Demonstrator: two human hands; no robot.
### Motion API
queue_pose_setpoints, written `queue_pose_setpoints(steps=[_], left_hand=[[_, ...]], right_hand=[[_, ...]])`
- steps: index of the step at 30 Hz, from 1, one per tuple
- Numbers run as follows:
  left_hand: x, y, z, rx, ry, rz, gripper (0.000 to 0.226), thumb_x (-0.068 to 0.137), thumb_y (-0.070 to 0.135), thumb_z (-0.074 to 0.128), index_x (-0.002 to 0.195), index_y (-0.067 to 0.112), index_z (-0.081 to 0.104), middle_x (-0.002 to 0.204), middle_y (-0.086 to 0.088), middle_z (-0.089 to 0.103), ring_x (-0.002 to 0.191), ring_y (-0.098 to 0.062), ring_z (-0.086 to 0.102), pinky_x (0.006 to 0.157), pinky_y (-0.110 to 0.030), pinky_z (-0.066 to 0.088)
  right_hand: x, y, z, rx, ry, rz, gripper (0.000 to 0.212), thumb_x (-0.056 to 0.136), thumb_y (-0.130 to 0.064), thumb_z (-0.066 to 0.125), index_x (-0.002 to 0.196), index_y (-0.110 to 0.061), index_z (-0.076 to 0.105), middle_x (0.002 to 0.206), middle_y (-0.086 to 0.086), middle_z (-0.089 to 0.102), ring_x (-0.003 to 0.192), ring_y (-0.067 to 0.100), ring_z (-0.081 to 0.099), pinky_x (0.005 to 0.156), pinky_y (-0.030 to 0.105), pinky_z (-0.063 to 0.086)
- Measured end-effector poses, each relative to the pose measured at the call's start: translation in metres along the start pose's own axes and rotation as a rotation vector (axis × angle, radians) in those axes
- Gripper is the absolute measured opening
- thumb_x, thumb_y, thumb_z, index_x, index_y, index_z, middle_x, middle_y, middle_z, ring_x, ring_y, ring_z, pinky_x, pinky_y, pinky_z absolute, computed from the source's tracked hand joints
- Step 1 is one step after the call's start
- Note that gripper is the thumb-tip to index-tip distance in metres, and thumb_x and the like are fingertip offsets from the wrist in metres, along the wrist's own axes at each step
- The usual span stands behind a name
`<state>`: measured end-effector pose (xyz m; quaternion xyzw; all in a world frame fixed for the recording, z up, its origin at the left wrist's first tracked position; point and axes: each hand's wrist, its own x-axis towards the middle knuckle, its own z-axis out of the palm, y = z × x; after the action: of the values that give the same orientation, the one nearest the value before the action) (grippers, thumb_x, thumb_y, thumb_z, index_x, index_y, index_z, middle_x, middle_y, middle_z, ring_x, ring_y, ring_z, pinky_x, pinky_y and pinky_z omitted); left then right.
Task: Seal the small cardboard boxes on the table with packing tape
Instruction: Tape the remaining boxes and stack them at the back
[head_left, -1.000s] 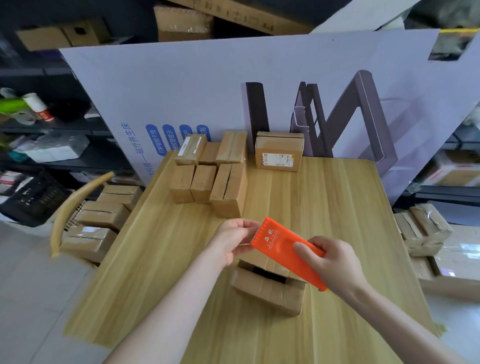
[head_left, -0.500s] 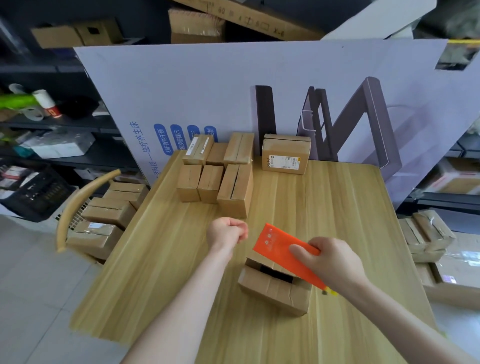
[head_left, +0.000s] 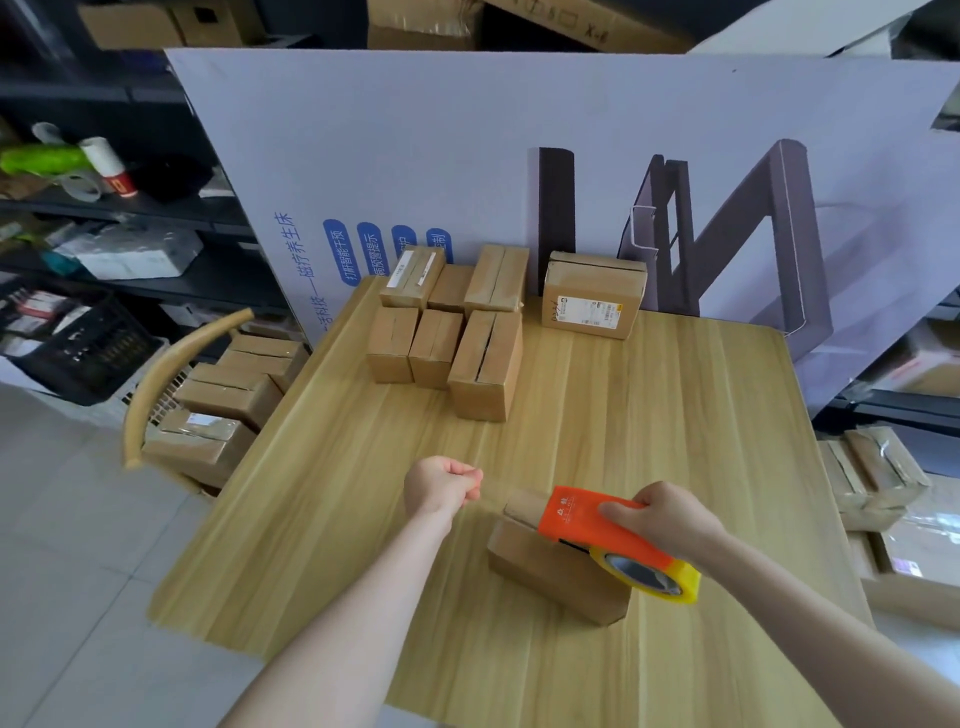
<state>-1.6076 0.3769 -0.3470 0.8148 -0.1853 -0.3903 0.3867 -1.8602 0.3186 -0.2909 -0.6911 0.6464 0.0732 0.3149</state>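
The sealing looks barely begun. 1 box (head_left: 556, 577) lies near the near right corner of the surface (head_left: 649, 415), a flap standing up at its left end and no tape yet laid on it that I can see. The right hand (head_left: 667, 519) is wrapped around the orange dispenser (head_left: 582, 522), holding it just above that box with the yellow roll (head_left: 654, 577) at its near end. The left hand (head_left: 441, 486) is curled into a fist to the left of the box. A faint clear strip of tape (head_left: 491, 499) seems to run from it to the dispenser's mouth, so I judge it is pinching the free end, drawn out ready to lay across the seam. At the far left of the surface stand 6 boxes (head_left: 485, 364) in 2 rows, with a 7th labelled box (head_left: 592, 296) just beside them at the far edge. Several show dark open slits along their tops, so I take them as still to do. Clear tape on brown card is hard to make out, so I cannot tell which, if any, are sealed. The near box's top seam is hidden under the dispenser, and the left fingertips are tucked from view.
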Motion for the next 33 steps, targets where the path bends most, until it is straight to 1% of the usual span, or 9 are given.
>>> queue_pose_setpoints(steps=[11, 15, 19, 21, 23, 26, 29, 31, 33], left_hand=[[0.018, -0.045, 0.020, 0.009, -0.008, -0.096, 0.017, 0.079, 0.014, 0.075, 0.064, 0.016, 0.066, 0.060, -0.001, 0.069, 0.060, -0.019, 0.067, 0.073, -0.037, 0.060], [0.024, -0.062, 0.033, 0.076, -0.044, -0.073, 0.020, 0.077, 0.019, 0.075, 0.060, 0.018, 0.066, 0.057, 0.006, 0.068, 0.062, -0.013, 0.069, 0.071, -0.028, 0.057], [0.014, -0.074, 0.049, 0.054, -0.046, 0.000, 0.007, 0.078, 0.021, 0.075, 0.073, 0.021, 0.070, 0.072, 0.006, 0.071, 0.071, -0.010, 0.067, 0.064, -0.022, 0.048], [0.012, -0.080, 0.053, 0.060, -0.040, 0.027, 0.001, 0.081, 0.022, 0.073, 0.081, 0.021, 0.073, 0.078, 0.007, 0.072, 0.080, -0.012, 0.068, 0.070, -0.024, 0.050], [0.016, -0.087, 0.053, 0.109, -0.076, 0.059, 0.015, 0.085, 0.026, 0.070, 0.094, 0.016, 0.076, 0.093, 0.001, 0.074, 0.093, -0.016, 0.069, 0.078, -0.026, 0.051], [0.019, -0.092, 0.051, 0.241, -0.112, 0.026, 0.042, 0.087, 0.040, 0.066, 0.113, 0.006, 0.067, 0.113, -0.005, 0.069, 0.107, -0.023, 0.063, 0.079, -0.025, 0.043], [0.020, -0.090, 0.047, 0.265, -0.029, 0.058, 0.040, 0.092, 0.033, 0.061, 0.120, 0.004, 0.062, 0.118, -0.010, 0.067, 0.110, -0.025, 0.061, 0.083, -0.025, 0.043], [0.015, -0.081, 0.046, 0.102, 0.033, 0.125, 0.033, 0.096, 0.031, 0.052, 0.101, 0.005, 0.071, 0.101, -0.010, 0.072, 0.096, -0.026, 0.065, 0.078, -0.027, 0.045], [0.003, -0.071, 0.051, -0.073, -0.085, 0.064, 0.037, 0.098, 0.038, 0.043, 0.082, 0.015, 0.068, 0.082, -0.001, 0.070, 0.082, -0.020, 0.065, 0.075, -0.030, 0.048]], right_hand=[[0.009, -0.023, 0.013, -0.207, 0.025, 0.034, 0.054, 0.079, -0.070, 0.051, 0.086, -0.018, 0.066, 0.076, -0.006, 0.066, 0.070, 0.013, 0.063, 0.062, 0.026, 0.048], [0.012, -0.032, 0.018, -0.271, 0.038, 0.047, 0.050, 0.080, -0.065, 0.052, 0.077, -0.016, 0.062, 0.072, -0.004, 0.065, 0.070, 0.015, 0.064, 0.058, 0.025, 0.044], [0.012, -0.043, 0.021, -0.336, 0.048, 0.042, 0.045, 0.082, -0.060, 0.052, 0.067, -0.017, 0.053, 0.066, -0.004, 0.058, 0.061, 0.016, 0.056, 0.053, 0.024, 0.039], [0.014, -0.045, 0.022, -0.337, 0.055, 0.050, 0.045, 0.083, -0.059, 0.052, 0.066, -0.017, 0.052, 0.064, -0.004, 0.057, 0.059, 0.016, 0.054, 0.052, 0.023, 0.038], [0.014, -0.046, 0.023, -0.336, 0.063, 0.055, 0.044, 0.082, -0.058, 0.052, 0.066, -0.017, 0.053, 0.064, -0.004, 0.057, 0.059, 0.016, 0.054, 0.052, 0.023, 0.038], [0.013, -0.045, 0.024, -0.331, 0.074, 0.054, 0.045, 0.082, -0.060, 0.052, 0.067, -0.017, 0.054, 0.065, -0.004, 0.059, 0.060, 0.016, 0.056, 0.053, 0.024, 0.039], [0.012, -0.045, 0.025, -0.322, 0.071, 0.060, 0.045, 0.081, -0.060, 0.052, 0.066, -0.018, 0.055, 0.064, -0.004, 0.059, 0.060, 0.016, 0.057, 0.053, 0.024, 0.041], [0.012, -0.045, 0.025, -0.323, 0.078, 0.064, 0.045, 0.082, -0.060, 0.052, 0.065, -0.018, 0.054, 0.064, -0.005, 0.058, 0.059, 0.015, 0.056, 0.053, 0.024, 0.040], [0.012, -0.045, 0.025, -0.323, 0.087, 0.065, 0.045, 0.082, -0.061, 0.052, 0.067, -0.018, 0.055, 0.064, -0.005, 0.059, 0.059, 0.015, 0.056, 0.052, 0.024, 0.039]])
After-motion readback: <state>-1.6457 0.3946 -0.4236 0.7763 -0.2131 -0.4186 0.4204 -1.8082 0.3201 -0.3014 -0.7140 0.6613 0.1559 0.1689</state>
